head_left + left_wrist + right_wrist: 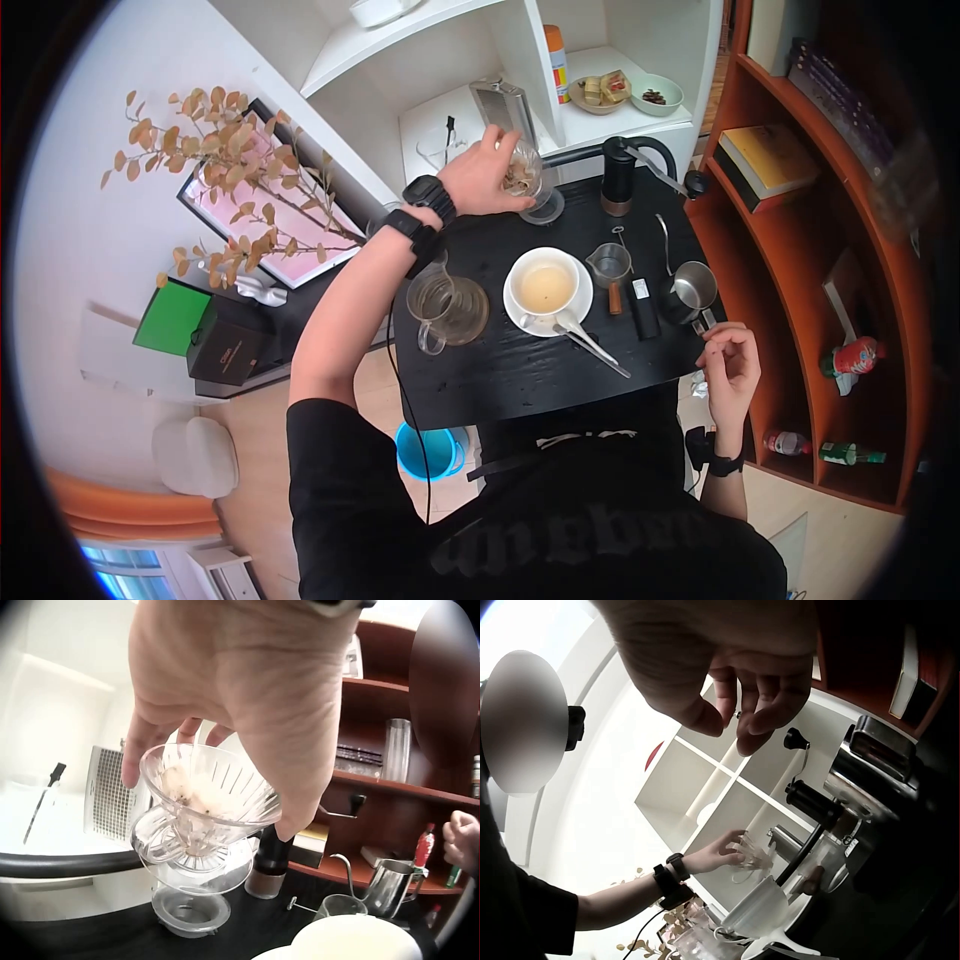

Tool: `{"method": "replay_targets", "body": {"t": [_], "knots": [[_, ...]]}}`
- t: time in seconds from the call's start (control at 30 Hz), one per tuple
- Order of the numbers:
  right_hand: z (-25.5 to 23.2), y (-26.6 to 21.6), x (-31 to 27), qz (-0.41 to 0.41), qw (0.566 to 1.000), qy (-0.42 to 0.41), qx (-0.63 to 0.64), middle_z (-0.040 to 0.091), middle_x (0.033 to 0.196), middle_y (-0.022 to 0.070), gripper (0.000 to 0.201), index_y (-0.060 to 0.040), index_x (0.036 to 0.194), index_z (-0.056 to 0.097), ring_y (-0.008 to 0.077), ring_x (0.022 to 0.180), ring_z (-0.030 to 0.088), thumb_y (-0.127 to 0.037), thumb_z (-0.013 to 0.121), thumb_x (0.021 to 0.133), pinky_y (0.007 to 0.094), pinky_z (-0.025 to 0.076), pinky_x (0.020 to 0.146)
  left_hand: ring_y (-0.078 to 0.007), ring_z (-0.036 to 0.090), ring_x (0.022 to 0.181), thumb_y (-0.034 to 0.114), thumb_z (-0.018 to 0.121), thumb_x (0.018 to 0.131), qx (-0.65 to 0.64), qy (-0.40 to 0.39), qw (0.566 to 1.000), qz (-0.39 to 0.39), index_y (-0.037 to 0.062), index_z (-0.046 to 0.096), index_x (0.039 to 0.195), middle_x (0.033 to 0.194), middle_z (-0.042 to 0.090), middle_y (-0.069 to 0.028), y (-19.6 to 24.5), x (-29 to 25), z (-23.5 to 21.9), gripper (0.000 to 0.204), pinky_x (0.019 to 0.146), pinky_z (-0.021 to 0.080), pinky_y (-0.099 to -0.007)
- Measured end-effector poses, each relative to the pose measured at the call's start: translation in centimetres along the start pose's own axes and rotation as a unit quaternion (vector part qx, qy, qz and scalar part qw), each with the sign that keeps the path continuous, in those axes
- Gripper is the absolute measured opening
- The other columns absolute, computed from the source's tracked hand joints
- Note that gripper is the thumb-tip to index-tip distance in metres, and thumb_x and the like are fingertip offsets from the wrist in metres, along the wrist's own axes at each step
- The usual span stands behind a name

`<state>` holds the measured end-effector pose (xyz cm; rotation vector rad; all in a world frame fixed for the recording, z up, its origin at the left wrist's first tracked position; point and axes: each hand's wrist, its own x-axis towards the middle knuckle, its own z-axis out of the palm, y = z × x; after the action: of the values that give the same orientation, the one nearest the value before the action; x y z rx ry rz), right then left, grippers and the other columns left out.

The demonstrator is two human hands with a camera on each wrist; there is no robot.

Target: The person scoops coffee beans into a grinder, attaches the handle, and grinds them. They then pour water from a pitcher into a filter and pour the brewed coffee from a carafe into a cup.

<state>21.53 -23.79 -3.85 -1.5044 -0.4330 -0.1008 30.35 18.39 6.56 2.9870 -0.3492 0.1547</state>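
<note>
My left hand [487, 180] grips a clear ribbed coffee dripper [214, 814] by its rim, thumb on one side and fingers on the other. Pale brownish residue shows inside its cone. Below the dripper, at the table's back edge, stands a small round translucent holder [191, 911]. At the table's right edge my right hand [735, 370] has loosely curled fingers with nothing visible in them. Nearest to it is a steel gooseneck kettle [692, 290]. Mid-table, a white cup [547, 288] of pale liquid sits on a saucer [514, 312] with a white spoon and metal tongs.
A glass server [447, 308] stands left of the cup. Rightward are a small glass pitcher [608, 262], a black handheld device [645, 312] and a black hand grinder [617, 185]. White shelves lie behind the table [470, 385]; a brown bookcase [780, 270] stands right.
</note>
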Motion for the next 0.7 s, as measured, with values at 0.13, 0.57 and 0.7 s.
{"method": "replay_targets", "body": {"t": [0.13, 0.57, 0.7], "knots": [[-0.8, 0.1, -0.5, 0.008, 1.000, 0.022, -0.004, 0.059, 0.101, 0.0088, 0.008, -0.0022, 0.097, 0.055, 0.0075, 0.071, 0.057, 0.003, 0.059, 0.093, 0.0211, 0.047, 0.066, -0.0441, 0.060, 0.107, 0.052, 0.079, 0.072, 0.002, -0.043, 0.999, 0.014, -0.0042, 0.039, 0.138, 0.125, 0.046, -0.0276, -1.6, 2.5, 3.2, 0.095, 0.094, 0.051, -0.0426], [-1.7, 0.5, -0.9, 0.026, 0.999, 0.025, 0.000, 0.060, 0.096, 0.0078, 0.008, -0.0025, 0.096, 0.054, 0.0076, 0.070, 0.058, 0.002, 0.060, 0.093, 0.0211, 0.048, 0.065, -0.0423, 0.058, 0.114, 0.062, 0.076, 0.071, -0.024, -0.121, 0.992, -0.022, -0.0053, 0.034, 0.145, 0.133, 0.042, -0.0267, -1.9, 4.3, 6.1, 0.109, 0.099, 0.049, -0.0409], [-1.5, 0.6, -0.9, 0.047, 0.999, 0.022, 0.010, 0.061, 0.095, 0.0076, 0.008, -0.0025, 0.097, 0.054, 0.0076, 0.070, 0.058, 0.001, 0.060, 0.094, 0.0212, 0.048, 0.065, -0.0416, 0.058, 0.115, 0.066, 0.075, 0.070, -0.030, -0.129, 0.991, -0.021, -0.0053, 0.036, 0.145, 0.133, 0.043, -0.0263, -2.5, 4.5, 6.0, 0.111, 0.100, 0.048, -0.0411]]}}
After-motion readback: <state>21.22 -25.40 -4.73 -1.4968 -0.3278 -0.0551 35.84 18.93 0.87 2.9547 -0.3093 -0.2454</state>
